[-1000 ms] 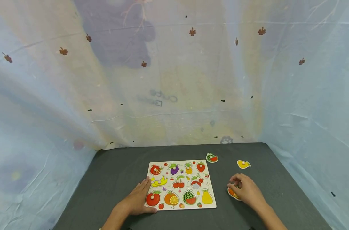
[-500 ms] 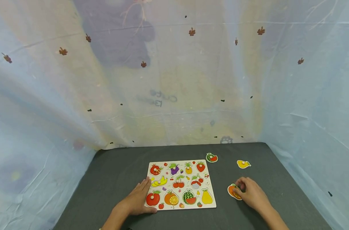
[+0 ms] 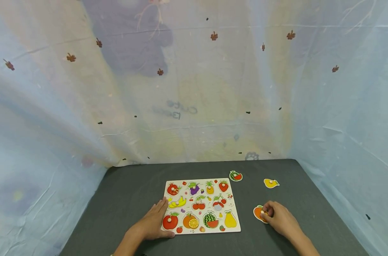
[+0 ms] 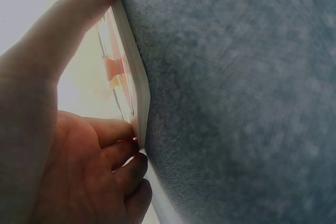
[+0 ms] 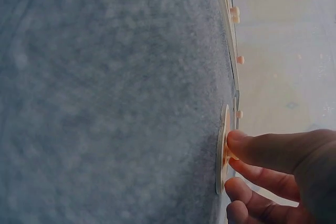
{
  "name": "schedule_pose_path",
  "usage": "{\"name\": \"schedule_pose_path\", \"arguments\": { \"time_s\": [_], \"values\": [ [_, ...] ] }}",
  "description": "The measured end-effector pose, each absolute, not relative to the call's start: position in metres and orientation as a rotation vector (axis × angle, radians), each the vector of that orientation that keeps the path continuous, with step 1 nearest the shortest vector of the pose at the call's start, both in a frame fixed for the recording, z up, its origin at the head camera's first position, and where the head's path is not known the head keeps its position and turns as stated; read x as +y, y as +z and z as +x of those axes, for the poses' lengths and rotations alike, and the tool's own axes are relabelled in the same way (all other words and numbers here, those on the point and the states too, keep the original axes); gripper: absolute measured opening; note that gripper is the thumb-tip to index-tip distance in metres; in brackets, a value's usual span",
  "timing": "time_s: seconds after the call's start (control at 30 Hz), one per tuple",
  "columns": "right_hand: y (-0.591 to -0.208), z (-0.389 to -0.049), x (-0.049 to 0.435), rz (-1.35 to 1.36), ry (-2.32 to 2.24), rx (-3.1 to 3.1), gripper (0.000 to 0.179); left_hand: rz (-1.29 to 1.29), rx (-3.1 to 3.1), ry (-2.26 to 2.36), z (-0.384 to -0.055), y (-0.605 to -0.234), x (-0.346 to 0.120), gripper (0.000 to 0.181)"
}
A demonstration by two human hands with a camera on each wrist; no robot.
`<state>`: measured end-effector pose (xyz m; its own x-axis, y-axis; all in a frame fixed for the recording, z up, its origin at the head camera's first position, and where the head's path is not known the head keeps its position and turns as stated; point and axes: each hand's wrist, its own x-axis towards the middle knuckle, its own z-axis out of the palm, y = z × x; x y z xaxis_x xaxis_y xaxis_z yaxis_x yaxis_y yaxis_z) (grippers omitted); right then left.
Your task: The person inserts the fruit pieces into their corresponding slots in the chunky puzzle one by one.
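Note:
A white fruit puzzle board [image 3: 233, 229] lies on the dark table. My left hand [image 3: 150, 222] rests along its left edge, fingers extended, thumb at the near edge; the left wrist view shows fingertips [image 4: 139, 163] touching the board's side. Right of the board, my right hand [image 3: 281, 219] pinches the small knob of an orange puzzle piece [image 3: 258, 212]. In the right wrist view, thumb and forefinger meet at the knob and the piece [image 5: 222, 166] stays low at the table surface. Fingers hide the piece's right part.
A watermelon piece [image 3: 235, 176] lies at the board's far right corner, and a yellow pear piece [image 3: 271, 183] lies beyond my right hand. Several knobbed pieces, such as an apple [image 3: 170, 222], sit in the board. A patterned cloth [image 3: 194, 89] hangs behind the table.
My right hand has drawn a little right and nearer, uncovering more of the orange piece, which stays nearly in place. My left hand and the board have not moved.

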<state>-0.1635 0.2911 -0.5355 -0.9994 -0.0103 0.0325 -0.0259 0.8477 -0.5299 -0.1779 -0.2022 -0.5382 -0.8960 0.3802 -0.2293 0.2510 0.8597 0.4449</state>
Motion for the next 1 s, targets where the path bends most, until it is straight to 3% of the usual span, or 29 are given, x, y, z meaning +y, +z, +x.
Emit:
{"name": "schedule_pose_path", "arguments": {
  "time_s": [0.57,1.0],
  "values": [
    [-0.532,-0.169,0.286,0.003,0.888,-2.998,0.018,0.48,2.726,0.599,-0.176,-0.537,-0.201,0.128],
    [-0.529,-0.177,0.251,0.069,0.928,-2.955,0.021,0.499,2.721,0.615,-0.175,-0.538,-0.203,0.127]
  ]
}}
